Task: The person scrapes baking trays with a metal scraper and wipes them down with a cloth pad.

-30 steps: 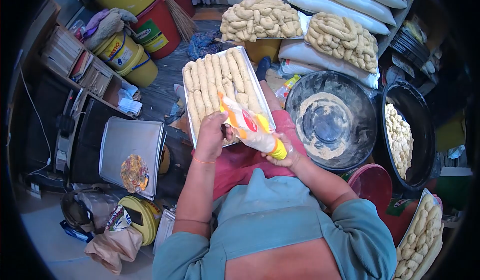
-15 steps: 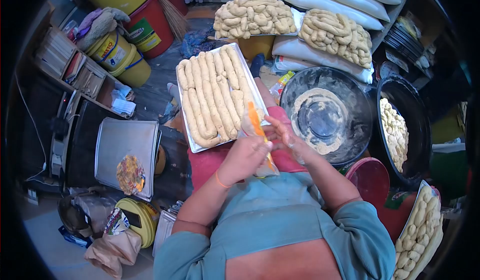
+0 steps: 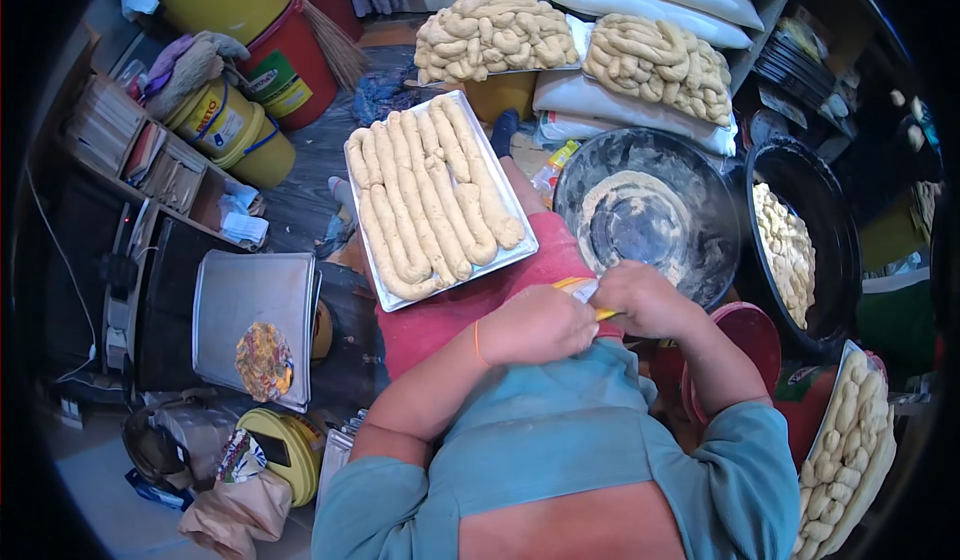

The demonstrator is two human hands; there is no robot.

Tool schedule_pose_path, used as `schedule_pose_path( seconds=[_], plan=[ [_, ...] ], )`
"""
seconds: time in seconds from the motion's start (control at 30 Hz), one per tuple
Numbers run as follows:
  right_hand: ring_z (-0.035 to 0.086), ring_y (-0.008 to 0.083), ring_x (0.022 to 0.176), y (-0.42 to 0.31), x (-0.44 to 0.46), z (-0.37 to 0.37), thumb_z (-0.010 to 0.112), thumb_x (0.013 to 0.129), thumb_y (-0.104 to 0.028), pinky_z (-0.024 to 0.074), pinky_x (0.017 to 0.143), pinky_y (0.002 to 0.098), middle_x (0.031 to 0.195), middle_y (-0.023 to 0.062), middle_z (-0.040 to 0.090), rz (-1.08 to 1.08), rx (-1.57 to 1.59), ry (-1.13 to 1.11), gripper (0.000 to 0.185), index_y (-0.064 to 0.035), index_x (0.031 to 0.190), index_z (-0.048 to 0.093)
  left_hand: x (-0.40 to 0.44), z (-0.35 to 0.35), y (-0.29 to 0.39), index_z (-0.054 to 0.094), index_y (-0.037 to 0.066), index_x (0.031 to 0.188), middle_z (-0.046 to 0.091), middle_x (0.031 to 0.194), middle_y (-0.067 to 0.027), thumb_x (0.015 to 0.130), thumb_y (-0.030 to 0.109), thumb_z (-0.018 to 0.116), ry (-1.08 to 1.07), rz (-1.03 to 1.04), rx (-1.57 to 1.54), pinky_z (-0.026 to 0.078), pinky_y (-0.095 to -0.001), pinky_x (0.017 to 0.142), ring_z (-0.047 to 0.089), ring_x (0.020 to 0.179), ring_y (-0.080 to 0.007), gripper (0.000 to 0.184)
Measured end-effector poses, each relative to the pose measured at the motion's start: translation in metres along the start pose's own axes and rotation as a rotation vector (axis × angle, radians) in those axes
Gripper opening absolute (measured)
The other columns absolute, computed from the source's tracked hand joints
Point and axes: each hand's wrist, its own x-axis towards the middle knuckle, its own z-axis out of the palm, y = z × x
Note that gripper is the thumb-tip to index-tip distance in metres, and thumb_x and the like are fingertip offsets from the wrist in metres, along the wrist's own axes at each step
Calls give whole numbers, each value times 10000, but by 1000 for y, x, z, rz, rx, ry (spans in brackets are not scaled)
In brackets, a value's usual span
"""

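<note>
Both hands are in front of my lap, close together, gripping a white, orange and yellow plastic packet (image 3: pixel 582 292). My left hand (image 3: pixel 640 298) is closed on its right end. My right hand (image 3: pixel 540 324), with an orange band at the wrist, is closed on its left side; the fingers hide much of the packet. On my lap, up and left of the hands, a white tray (image 3: pixel 520 252) bears several long rolls of dough (image 3: pixel 420 195) lying side by side. A big black basin (image 3: pixel 715 245) with floury residue stands just beyond my left hand.
At the right, a black tub (image 3: pixel 830 220) holds dough pieces, near a red bucket (image 3: pixel 750 335). Piled dough (image 3: pixel 497 35) sits at the top by white sacks (image 3: pixel 650 5). A metal tray (image 3: pixel 240 295) and yellow bucket (image 3: pixel 265 155) are at the left.
My hands have moved right, away from the dough tray. My left hand, earlier spread beside the packet, has closed on it. The packet is now lower and mostly covered by my fingers.
</note>
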Motion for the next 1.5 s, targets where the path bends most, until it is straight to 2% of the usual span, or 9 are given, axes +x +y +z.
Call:
schedule_pose_path(
  seconds=[0.3,0.57,0.87,1.03,1.07,1.2,1.27,1.33,1.5],
  plan=[
    [632,365,832,8,-87,-2,598,692,10,505,739,413,843,160,644,533,-22,258,235,-52,912,656,-9,-10,-44,587,6,1190,617,1177,-91,887,126,636,523,-180,-360,485,-323,878,583,1027,-164,330],
    [630,396,801,51,-151,63,593,845,-223,484,708,481,811,209,639,877,-77,32,166,-67,879,642,-39,-4,-62,565,-21,1227,624,1164,-123,894,150,635,414,-358,-474,484,-308,885,606,1008,-177,381],
    [678,327,911,99,-193,175,511,850,-252,539,760,448,962,179,693,1027,-325,-722,272,-77,906,711,-79,6,-84,579,-46,1191,653,1117,-150,910,166,622,501,-392,-601,502,-297,852,631,972,-190,355],
    [670,341,938,136,-182,169,577,821,-265,533,797,451,978,170,694,1108,-326,-588,252,-87,931,718,-118,10,-91,578,-25,1193,674,1035,-147,900,227,638,519,-493,-506,505,-319,843,644,949,-188,390],
    [665,353,933,145,-175,159,638,781,-247,526,801,449,969,182,687,1024,-372,-680,242,-77,936,714,-131,12,-94,577,-21,1195,673,1036,-144,900,227,639,579,-497,-475,504,-318,837,642,939,-191,391],
    [659,365,784,135,-94,93,695,759,-183,511,710,413,832,211,666,848,-81,-258,178,-22,816,644,-188,17,-90,585,-6,1096,637,968,-109,879,203,659,864,-537,-385,497,-319,788,603,850,-189,310],
    [616,254,647,115,-36,70,658,799,-110,482,640,355,685,130,617,641,-145,-76,133,5,779,595,-228,14,-76,584,4,1034,610,921,-97,856,181,675,1008,-599,-337,494,-326,770,585,827,-186,267],
    [621,249,751,93,23,56,642,852,-116,485,731,346,740,129,620,740,-15,-93,125,4,847,606,-275,14,-61,586,7,952,583,875,-106,809,139,682,1026,-719,2,479,-342,790,592,832,-255,217],
    [586,191,986,35,134,90,584,903,-69,457,890,288,1170,103,562,186,484,-120,364,-35,1264,548,-395,61,-12,637,10,1120,627,1142,-179,874,304,631,993,-1177,199,458,-377,928,592,1060,-334,383]
  ],
)
